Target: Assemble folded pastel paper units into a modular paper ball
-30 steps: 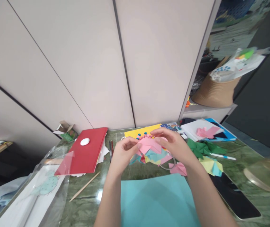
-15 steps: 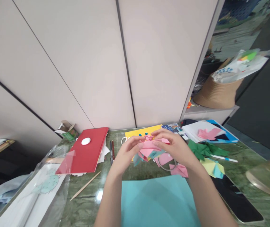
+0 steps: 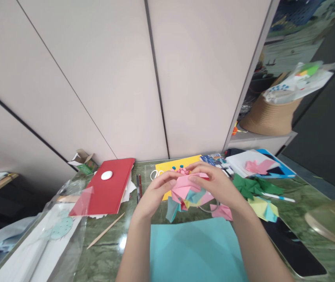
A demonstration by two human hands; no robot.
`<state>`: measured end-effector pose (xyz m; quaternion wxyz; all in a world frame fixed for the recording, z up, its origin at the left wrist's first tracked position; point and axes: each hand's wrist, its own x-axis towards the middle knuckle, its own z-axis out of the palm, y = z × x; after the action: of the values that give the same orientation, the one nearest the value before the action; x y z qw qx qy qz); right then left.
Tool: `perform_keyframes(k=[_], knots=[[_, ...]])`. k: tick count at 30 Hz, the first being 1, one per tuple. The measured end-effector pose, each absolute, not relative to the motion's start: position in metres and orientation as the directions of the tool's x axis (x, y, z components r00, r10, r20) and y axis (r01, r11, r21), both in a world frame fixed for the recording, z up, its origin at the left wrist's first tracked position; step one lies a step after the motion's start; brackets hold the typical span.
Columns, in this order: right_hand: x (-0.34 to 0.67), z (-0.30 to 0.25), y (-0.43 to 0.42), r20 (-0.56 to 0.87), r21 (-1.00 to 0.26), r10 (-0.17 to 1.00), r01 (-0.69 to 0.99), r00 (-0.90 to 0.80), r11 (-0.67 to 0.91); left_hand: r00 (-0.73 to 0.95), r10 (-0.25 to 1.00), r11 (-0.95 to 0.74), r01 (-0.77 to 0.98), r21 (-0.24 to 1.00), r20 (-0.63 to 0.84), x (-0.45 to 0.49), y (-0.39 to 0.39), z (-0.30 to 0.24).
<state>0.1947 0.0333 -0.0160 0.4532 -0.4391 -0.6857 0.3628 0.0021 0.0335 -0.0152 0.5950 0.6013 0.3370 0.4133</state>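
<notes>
Both my hands pinch a folded paper piece (image 3: 185,189), mostly pink with light blue, yellow and red parts below. My left hand (image 3: 158,189) has its thumb and fingers closed on the left edge. At the right edge, my right hand (image 3: 214,181) grips with the thumb in front and fingers behind. The piece is held above the green table, partly over a yellow sheet (image 3: 163,166). Small pink bits and blue dots show just behind my fingertips. A turquoise sheet (image 3: 198,250) lies between my forearms. A ring (image 3: 210,210) and a pink folded paper (image 3: 222,212) lie under my right hand.
On the left are a red folder (image 3: 111,192) with a white oval object (image 3: 106,175), a pointed wooden stick (image 3: 105,231), pens (image 3: 139,186) and a small box (image 3: 82,162). Green folded paper (image 3: 251,185), a phone (image 3: 295,246) and a glass jar (image 3: 332,221) are on the right.
The folded paper piece has tipped, so more of its pink face and its light blue and yellow lower parts show. My hands have stayed in nearly the same place.
</notes>
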Motion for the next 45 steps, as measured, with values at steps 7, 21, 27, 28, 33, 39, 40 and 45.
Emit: perform_keyframes(k=[7,21,27,28,33,39,40,45], knots=[[0.195,-0.016,0.032,0.281,-0.9,0.934,0.276,-0.22,0.336,0.468,0.88,-0.04,-0.096,0.995,0.08,0.001,0.034,-0.015],[0.195,-0.016,0.033,0.266,-0.916,0.94,0.248,-0.213,0.316,0.386,0.919,-0.035,-0.113,0.993,0.076,0.001,0.039,-0.022],[0.193,-0.015,0.031,0.255,-0.921,0.939,0.238,-0.232,0.309,0.319,0.939,-0.089,-0.149,0.985,0.133,0.003,0.037,-0.022],[0.193,-0.016,0.031,0.261,-0.918,0.941,0.246,-0.216,0.311,0.317,0.938,-0.099,-0.147,0.984,0.141,0.004,0.036,-0.022],[0.191,-0.016,0.031,0.246,-0.904,0.948,0.305,-0.202,0.299,0.21,0.958,-0.177,-0.104,0.979,0.196,0.002,0.046,-0.029],[0.186,-0.026,0.032,0.086,-0.795,0.915,0.526,-0.395,0.302,-0.191,0.951,-0.285,-0.226,0.932,0.244,-0.03,0.057,-0.03],[0.183,-0.031,0.032,0.036,-0.756,0.892,0.571,-0.451,0.319,-0.206,0.944,-0.303,-0.235,0.923,0.257,-0.034,0.055,-0.028],[0.156,-0.07,0.015,-0.115,-0.504,0.78,0.712,-0.615,0.488,-0.187,0.937,-0.337,-0.25,0.908,0.296,-0.039,0.043,-0.017]])
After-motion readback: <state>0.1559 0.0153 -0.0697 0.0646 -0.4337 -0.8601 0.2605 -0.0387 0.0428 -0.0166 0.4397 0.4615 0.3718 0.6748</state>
